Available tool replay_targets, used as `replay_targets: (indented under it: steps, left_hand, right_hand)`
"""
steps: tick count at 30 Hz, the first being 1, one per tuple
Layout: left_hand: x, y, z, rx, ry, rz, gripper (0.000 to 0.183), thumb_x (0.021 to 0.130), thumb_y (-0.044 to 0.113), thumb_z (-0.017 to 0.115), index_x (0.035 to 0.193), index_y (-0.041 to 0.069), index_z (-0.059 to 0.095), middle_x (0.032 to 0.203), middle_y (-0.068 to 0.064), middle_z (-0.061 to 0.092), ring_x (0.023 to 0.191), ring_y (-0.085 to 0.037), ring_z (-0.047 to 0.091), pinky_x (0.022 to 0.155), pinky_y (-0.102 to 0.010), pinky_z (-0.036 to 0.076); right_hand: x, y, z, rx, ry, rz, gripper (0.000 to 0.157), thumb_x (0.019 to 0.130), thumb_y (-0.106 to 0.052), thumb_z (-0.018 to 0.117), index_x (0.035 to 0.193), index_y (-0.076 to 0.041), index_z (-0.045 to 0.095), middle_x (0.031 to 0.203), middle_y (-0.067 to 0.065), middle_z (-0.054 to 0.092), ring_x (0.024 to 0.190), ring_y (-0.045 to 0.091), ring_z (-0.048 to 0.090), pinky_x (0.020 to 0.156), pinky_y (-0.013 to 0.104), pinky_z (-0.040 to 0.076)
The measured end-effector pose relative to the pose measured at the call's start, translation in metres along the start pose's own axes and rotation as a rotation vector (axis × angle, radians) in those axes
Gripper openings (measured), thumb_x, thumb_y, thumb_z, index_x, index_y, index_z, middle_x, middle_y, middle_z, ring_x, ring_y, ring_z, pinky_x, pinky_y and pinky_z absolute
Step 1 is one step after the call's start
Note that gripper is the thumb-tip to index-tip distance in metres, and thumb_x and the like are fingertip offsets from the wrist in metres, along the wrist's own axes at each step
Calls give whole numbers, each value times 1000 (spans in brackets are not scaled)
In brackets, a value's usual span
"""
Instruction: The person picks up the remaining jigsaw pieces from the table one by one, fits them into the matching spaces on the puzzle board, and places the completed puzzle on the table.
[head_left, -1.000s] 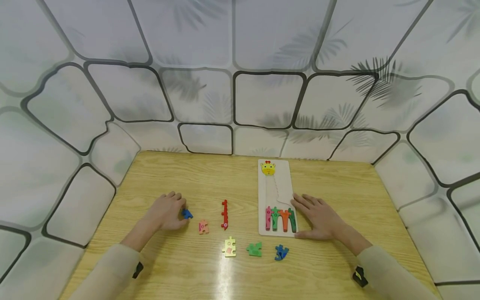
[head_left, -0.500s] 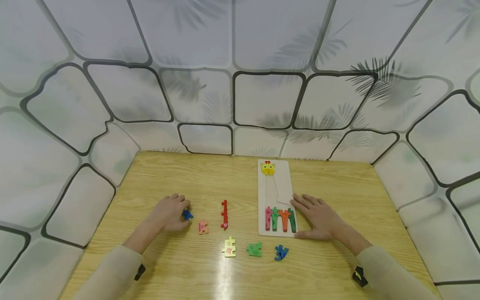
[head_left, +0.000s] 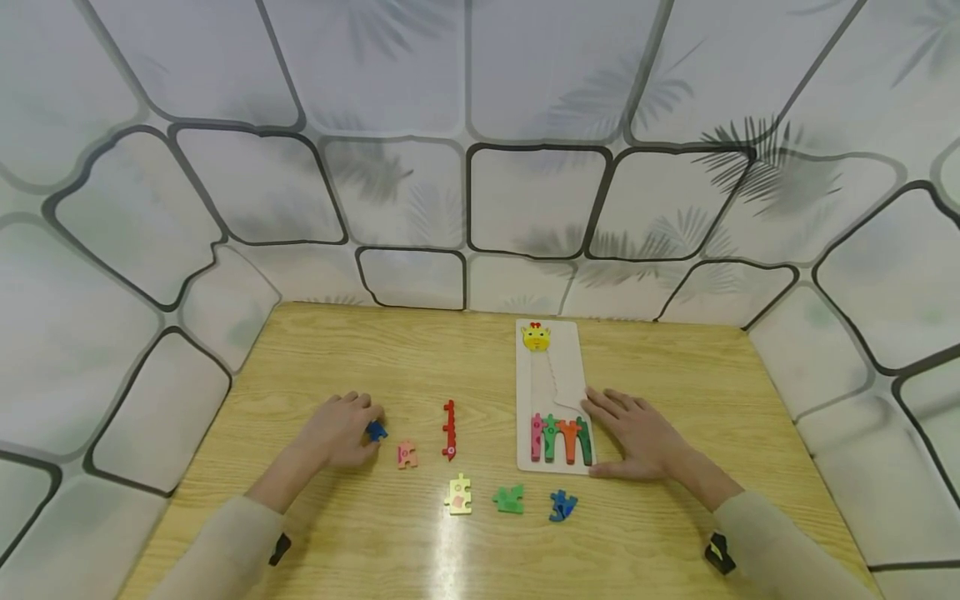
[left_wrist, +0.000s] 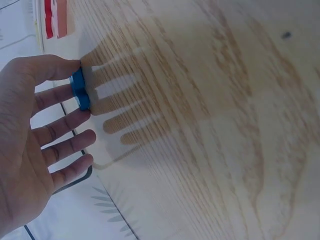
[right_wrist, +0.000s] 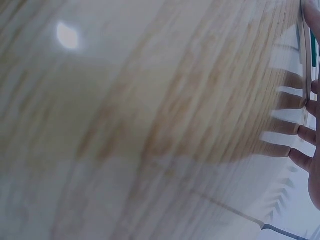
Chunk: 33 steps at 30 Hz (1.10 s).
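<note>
Between the thumb and fingers of my left hand is a small blue puzzle piece, pinched just at the tabletop. Just right of it lies a pink puzzle piece, and past that a narrow red piece. With fingers spread, my right hand rests at the right edge of the white puzzle board. A yellow giraffe head fills the board's top. Pink, green, orange and dark green leg pieces stand in a row at its bottom.
In front of the board lie a yellow piece, a green piece and another blue piece. A patterned wall rises behind the wooden table and along both sides.
My left hand has shifted slightly to the right and toward me, with the blue puzzle piece moving a little along. The right hand and the board stay where they were.
</note>
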<state>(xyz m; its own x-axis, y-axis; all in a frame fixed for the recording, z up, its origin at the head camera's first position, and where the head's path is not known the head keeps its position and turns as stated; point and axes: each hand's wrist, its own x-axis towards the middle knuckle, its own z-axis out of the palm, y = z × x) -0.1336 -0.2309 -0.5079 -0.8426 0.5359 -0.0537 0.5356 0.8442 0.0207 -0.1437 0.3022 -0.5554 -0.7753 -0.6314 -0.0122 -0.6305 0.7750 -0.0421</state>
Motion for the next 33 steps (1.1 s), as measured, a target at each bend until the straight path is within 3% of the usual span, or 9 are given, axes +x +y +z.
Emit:
replay_targets:
  steps: [9,19,33]
  left_hand:
    - [2,2,1,-59,46,24,18,91,29,77,107,21,77,95,0,64,84,-16,57,75,-40,56]
    - [8,-1,3,-97,55,23,23,89,29,82,107,18,73,97,0,66,89,-19,61,75,-39,56]
    - [15,0,4,-156,65,8,20,89,30,82,97,19,67,95,2,64,85,-15,55,73,-35,52]
  right_hand:
    - [0,0,0,1,-9,5,110,84,-86,59,166,-17,35,174,7,33,155,40,40,118,64,41]
    - [-1,0,1,0,-22,12,110,85,-87,57,167,-18,32,175,6,31,156,39,38,119,64,40]
    - [-1,1,1,-15,-21,10,110,85,-88,56,167,-18,33,175,6,32,156,38,39,119,63,41]
